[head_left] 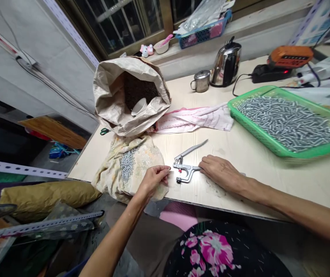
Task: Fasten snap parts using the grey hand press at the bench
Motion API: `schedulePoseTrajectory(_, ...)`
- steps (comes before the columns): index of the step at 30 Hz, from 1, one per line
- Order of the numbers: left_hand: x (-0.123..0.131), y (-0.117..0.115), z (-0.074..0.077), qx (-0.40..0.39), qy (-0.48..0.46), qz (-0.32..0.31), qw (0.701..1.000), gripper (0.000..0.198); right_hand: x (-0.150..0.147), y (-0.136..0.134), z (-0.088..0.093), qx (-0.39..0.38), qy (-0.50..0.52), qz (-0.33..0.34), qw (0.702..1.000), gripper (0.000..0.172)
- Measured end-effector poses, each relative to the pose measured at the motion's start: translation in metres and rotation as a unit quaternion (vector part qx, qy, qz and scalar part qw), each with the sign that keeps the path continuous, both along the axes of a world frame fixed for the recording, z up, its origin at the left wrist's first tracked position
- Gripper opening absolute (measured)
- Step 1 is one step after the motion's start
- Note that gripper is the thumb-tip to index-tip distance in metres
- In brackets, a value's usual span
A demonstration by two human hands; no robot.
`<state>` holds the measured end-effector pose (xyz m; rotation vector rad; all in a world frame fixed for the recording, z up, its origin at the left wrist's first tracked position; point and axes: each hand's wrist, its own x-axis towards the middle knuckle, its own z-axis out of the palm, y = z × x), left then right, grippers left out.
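One handle of the gray pliers (190, 171) is held in the right hand's grip (218, 172) on the bench (219, 148). Just beside, the left hand (155, 179) is pinched, but whether anything is held cannot be told. Little metal pins (127, 165) are heaped on a cloth (150, 154), and more are kept farther off in a green basket (261, 143).

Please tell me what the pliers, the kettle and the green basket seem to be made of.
Pliers: probably metal, dull grey, judging by the muted sheen on the frame and handle.
Kettle: polished metal, perhaps stainless steel, given its mirror-like reflections.
Green basket: most likely plastic, smooth and slightly glossy, with uniform colour and perforated, moulded-looking sides.
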<state>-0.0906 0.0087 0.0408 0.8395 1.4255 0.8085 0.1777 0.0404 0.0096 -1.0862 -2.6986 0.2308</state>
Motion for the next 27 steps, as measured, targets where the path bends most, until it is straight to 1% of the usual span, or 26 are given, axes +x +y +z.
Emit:
schedulePoseTrajectory(3, 0.014, -0.004, -0.008, 0.016, 0.045, -0.013, 0.999, 0.03, -0.001, -0.005, 0.0, 0.019, 0.003, -0.004, 1.0, 0.023)
schedulePoseTrajectory(6, 0.022, -0.006, -0.01, 0.005, 0.055, -0.02, 0.998, 0.029, 0.0, -0.013, 0.002, 0.039, 0.024, -0.002, 0.999, 0.027)
schedulePoseTrajectory(9, 0.027, -0.008, -0.01, -0.024, 0.06, -0.019, 0.998, 0.03, 0.001, -0.018, 0.005, 0.049, 0.039, 0.002, 0.998, 0.032)
schedulePoseTrajectory(13, 0.03, -0.008, -0.009, -0.071, 0.058, -0.013, 0.996, 0.029, 0.002, -0.018, 0.008, 0.05, 0.024, 0.008, 0.998, 0.033)
schedulePoseTrajectory(16, 0.033, -0.004, -0.007, -0.103, 0.067, -0.019, 0.992, 0.028, 0.002, -0.015, 0.007, 0.048, 0.017, 0.005, 0.999, 0.033)
schedulePoseTrajectory(18, 0.035, 0.0, -0.004, -0.11, 0.081, -0.03, 0.99, 0.03, 0.002, -0.013, 0.005, 0.043, 0.019, 0.007, 0.999, 0.033)
schedulePoseTrajectory(22, 0.035, 0.009, 0.002, -0.123, 0.116, -0.082, 0.982, 0.028, 0.003, -0.009, 0.0, 0.013, 0.029, 0.007, 0.999, 0.03)
schedulePoseTrajectory(27, 0.032, 0.021, 0.006, -0.152, 0.169, -0.17, 0.959, 0.023, 0.003, -0.005, -0.002, -0.017, 0.035, 0.009, 0.999, 0.027)
